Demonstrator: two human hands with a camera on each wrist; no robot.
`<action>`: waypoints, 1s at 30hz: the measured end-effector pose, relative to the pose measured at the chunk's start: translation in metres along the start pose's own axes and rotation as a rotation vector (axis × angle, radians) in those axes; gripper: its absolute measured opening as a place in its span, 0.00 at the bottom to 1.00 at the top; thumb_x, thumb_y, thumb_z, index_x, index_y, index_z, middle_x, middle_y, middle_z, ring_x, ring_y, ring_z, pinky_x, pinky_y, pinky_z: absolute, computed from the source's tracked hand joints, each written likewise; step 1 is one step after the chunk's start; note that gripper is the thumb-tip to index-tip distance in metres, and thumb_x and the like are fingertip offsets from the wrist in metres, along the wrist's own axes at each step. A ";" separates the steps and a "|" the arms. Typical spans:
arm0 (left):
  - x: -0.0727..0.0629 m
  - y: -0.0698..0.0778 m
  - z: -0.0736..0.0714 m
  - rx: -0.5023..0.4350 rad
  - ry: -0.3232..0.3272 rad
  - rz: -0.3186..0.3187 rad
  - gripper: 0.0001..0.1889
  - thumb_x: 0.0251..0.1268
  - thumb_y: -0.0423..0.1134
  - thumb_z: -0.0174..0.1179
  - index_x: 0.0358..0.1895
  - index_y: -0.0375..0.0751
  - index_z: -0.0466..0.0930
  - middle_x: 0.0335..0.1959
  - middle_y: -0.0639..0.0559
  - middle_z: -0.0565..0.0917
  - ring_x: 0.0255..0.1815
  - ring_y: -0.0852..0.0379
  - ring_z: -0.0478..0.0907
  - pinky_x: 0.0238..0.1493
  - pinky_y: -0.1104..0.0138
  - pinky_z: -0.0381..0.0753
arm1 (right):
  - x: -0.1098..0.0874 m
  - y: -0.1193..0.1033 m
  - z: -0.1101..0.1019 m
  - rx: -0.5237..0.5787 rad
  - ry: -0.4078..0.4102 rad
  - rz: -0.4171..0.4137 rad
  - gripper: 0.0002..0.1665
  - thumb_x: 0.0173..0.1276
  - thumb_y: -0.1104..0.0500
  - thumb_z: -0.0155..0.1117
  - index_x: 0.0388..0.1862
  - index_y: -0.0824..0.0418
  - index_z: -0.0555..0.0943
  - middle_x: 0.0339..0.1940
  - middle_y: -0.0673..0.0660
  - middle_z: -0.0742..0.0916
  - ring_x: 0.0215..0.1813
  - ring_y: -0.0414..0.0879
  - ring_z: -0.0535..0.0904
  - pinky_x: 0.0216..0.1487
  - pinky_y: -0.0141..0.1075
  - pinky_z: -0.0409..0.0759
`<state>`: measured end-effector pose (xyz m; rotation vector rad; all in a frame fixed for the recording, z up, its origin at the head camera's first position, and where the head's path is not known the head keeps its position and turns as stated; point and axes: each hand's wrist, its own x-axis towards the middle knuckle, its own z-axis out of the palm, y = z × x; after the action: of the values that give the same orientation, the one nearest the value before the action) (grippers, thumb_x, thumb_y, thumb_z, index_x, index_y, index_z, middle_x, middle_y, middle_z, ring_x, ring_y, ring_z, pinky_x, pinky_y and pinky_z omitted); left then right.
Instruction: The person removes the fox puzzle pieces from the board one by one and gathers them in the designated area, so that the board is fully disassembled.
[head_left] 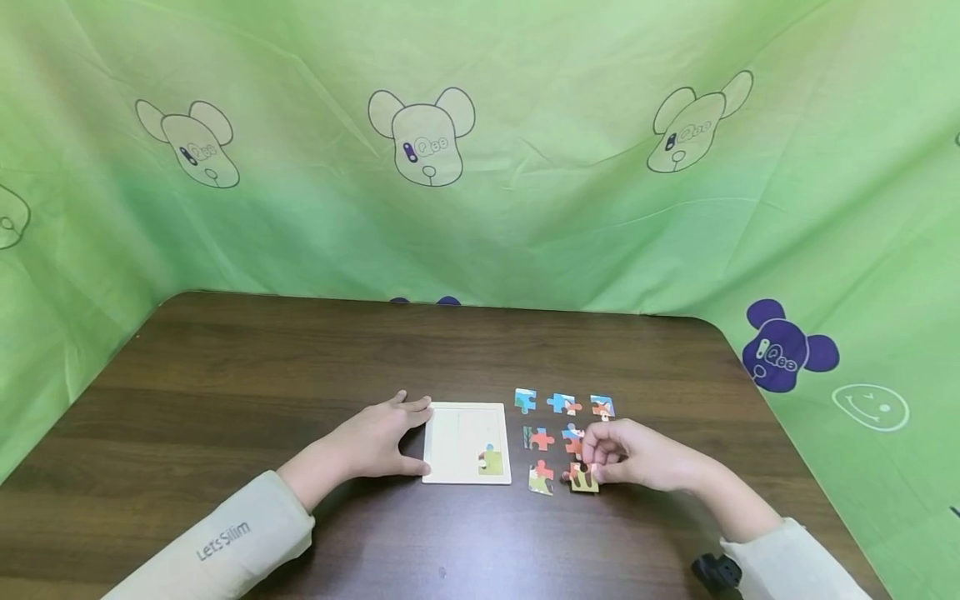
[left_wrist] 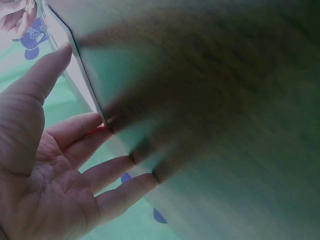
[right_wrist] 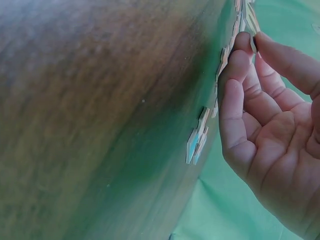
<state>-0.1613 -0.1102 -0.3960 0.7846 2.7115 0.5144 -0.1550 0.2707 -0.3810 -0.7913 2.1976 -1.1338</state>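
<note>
My left hand (head_left: 381, 439) lies along the left edge of a white puzzle board (head_left: 452, 443), thumb near one corner and forefinger near the other. Its fingers are spread and fairly straight in the left wrist view. One yellow-green jigsaw piece (head_left: 492, 462) sits in the board's lower right corner. With thumb and forefinger, my right hand (head_left: 641, 457) pinches another yellow-green jigsaw piece (head_left: 585, 481) by its right side. In the right wrist view that piece (right_wrist: 253, 44) appears tilted and nearly edge-on, and its contact with the table is hard to tell.
Loose jigsaw pieces lie in rough rows right of the board, among them a blue piece (head_left: 525, 401), a red piece (head_left: 539, 439) and a fox-face piece (head_left: 602, 406). A green curtain (head_left: 427, 233) hangs behind the dark wooden table (head_left: 300, 350).
</note>
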 end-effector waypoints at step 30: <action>0.000 0.001 0.000 0.005 -0.012 -0.015 0.40 0.57 0.53 0.71 0.71 0.39 0.70 0.75 0.44 0.67 0.77 0.33 0.58 0.71 0.45 0.68 | -0.005 -0.003 -0.006 -0.140 0.056 0.028 0.07 0.65 0.64 0.67 0.38 0.66 0.79 0.30 0.49 0.83 0.33 0.33 0.76 0.36 0.30 0.79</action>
<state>-0.1607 -0.1094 -0.3951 0.7649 2.7065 0.4987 -0.1551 0.2763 -0.3743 -0.7927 2.3480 -1.0082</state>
